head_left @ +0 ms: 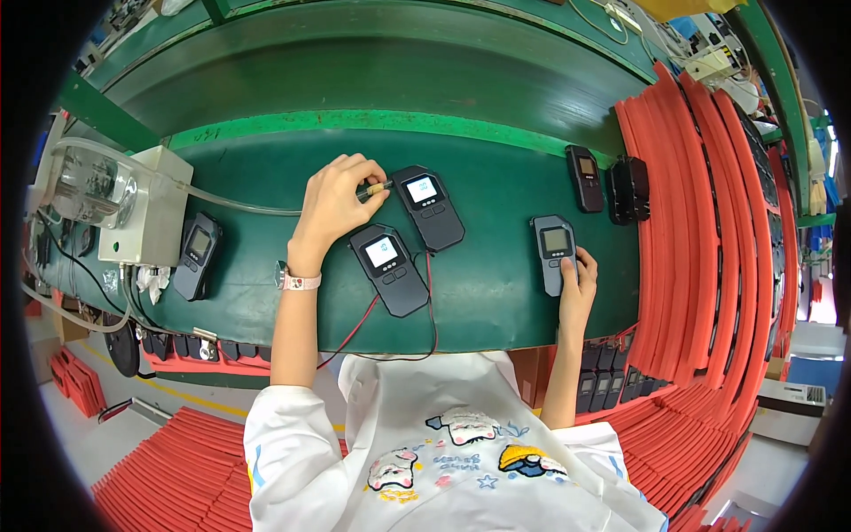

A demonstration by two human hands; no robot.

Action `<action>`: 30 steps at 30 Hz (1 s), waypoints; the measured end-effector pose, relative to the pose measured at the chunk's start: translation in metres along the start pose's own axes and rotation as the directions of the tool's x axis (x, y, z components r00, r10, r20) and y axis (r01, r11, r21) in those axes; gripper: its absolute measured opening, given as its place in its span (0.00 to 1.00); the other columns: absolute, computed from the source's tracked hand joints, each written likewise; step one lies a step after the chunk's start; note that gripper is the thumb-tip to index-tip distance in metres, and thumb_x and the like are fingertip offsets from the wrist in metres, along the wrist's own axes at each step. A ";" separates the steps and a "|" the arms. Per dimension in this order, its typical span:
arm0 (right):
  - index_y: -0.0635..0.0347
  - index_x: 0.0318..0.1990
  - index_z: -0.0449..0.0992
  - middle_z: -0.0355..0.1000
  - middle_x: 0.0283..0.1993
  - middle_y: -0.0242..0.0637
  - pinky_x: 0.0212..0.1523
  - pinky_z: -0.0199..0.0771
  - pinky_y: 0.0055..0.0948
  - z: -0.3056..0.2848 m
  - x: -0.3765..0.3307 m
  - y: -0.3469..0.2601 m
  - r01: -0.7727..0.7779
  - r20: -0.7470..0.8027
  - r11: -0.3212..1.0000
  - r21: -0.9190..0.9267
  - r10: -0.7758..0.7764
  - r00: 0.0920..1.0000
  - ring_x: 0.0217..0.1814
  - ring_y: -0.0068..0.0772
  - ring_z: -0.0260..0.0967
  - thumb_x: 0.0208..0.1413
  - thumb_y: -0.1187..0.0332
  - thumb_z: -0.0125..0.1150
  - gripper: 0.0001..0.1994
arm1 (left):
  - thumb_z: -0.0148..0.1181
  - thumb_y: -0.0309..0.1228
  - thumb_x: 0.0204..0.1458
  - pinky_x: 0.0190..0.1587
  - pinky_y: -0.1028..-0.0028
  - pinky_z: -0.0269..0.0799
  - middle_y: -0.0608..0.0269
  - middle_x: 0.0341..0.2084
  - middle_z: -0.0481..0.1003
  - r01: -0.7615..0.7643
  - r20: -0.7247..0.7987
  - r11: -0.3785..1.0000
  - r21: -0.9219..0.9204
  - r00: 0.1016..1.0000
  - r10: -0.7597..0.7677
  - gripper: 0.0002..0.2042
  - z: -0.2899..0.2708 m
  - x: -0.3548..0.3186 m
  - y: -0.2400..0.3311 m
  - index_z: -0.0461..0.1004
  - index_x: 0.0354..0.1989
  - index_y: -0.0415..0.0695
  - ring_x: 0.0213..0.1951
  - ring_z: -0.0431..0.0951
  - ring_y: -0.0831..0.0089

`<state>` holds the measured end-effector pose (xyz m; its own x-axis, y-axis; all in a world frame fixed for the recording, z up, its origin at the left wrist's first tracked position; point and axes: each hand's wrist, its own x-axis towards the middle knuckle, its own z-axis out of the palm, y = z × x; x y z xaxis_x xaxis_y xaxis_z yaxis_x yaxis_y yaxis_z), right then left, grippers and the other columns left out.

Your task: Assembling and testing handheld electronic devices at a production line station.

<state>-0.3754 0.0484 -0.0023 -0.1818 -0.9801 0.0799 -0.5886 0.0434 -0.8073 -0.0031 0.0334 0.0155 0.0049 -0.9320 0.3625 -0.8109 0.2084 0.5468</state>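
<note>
My left hand point(339, 202) is closed in a pinch on the end of a clear hose point(244, 207), where a short yellowish fitting point(376, 189) shows. That fitting points at the top of a dark grey handheld meter point(441, 228) with a lit screen; whether they touch I cannot tell. Just below my left hand lies a second lit meter point(403, 291), tilted on the bench, with red and dark wires near both. At the right, my right hand point(578, 288) grips the lower side of another grey meter point(547, 229), its screen unlit and its thumb-side edge partly covered.
The hose runs left toward a clear jar point(87, 188) and a white box point(149, 213). An unlit meter point(195, 253) lies beside the box. At the far right stand another meter point(584, 180), a black device point(628, 190) and stacked red trays point(674, 230). The green bench point(496, 306) ends near my body.
</note>
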 end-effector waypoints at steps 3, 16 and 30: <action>0.75 0.44 0.76 0.63 0.60 0.36 0.61 0.57 0.27 -0.003 0.004 0.005 -0.008 0.029 1.000 0.002 0.008 1.000 0.60 0.31 0.61 0.61 0.63 0.54 0.18 | 0.66 0.27 0.42 0.31 0.68 0.70 0.67 0.23 0.74 0.000 -0.006 1.000 -0.023 1.000 0.000 0.05 0.002 0.000 -0.001 0.76 0.27 0.45 0.29 0.74 0.66; 0.62 0.56 0.69 0.57 0.65 0.56 0.64 0.59 0.44 0.050 0.001 -0.073 0.407 0.011 0.843 -0.351 -0.431 0.902 0.65 0.51 0.59 0.53 0.67 0.63 0.23 | 0.66 0.27 0.42 0.30 0.69 0.71 0.65 0.24 0.75 0.028 0.006 0.998 -0.059 1.000 -0.028 0.05 0.003 -0.001 -0.005 0.77 0.27 0.43 0.27 0.76 0.67; 0.70 0.54 0.71 0.64 0.62 0.61 0.53 0.74 0.43 0.088 -0.033 -0.119 0.246 0.203 0.913 -0.326 -0.187 0.961 0.53 0.59 0.71 0.45 0.65 0.66 0.27 | 0.64 0.26 0.44 0.31 0.71 0.73 0.63 0.26 0.77 0.061 0.140 0.996 -0.063 0.989 -0.051 0.06 -0.013 -0.003 0.025 0.81 0.32 0.42 0.27 0.78 0.69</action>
<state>-0.2300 0.0580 0.0394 0.0949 -0.9895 0.1094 -0.8388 -0.1387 -0.5265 -0.0162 0.0456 0.0375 -0.0355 -0.9738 0.2244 -0.7706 0.1697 0.6143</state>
